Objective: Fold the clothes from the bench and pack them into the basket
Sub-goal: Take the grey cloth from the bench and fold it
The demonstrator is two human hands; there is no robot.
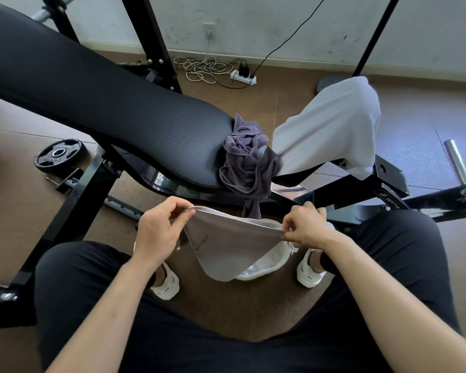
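- A grey garment (226, 246) is held stretched by its upper edge between the left hand (159, 232) and the right hand (304, 227)
- The edge is pinched by the curled fingers (179, 208) of each hand; the rest of the cloth is left hanging in front of the knees
- A white basket (264, 262) is set on the floor (226, 313) directly below the grey garment, between two white shoes (167, 286), and is partly hidden by the cloth
- A crumpled purple-grey garment (248, 162) is located at the end of the black padded worktop (105, 103), hanging over its edge
- A white garment (328, 130) is draped over the frame just beside it
- A weight plate (59, 154) is seen on the floor at the left
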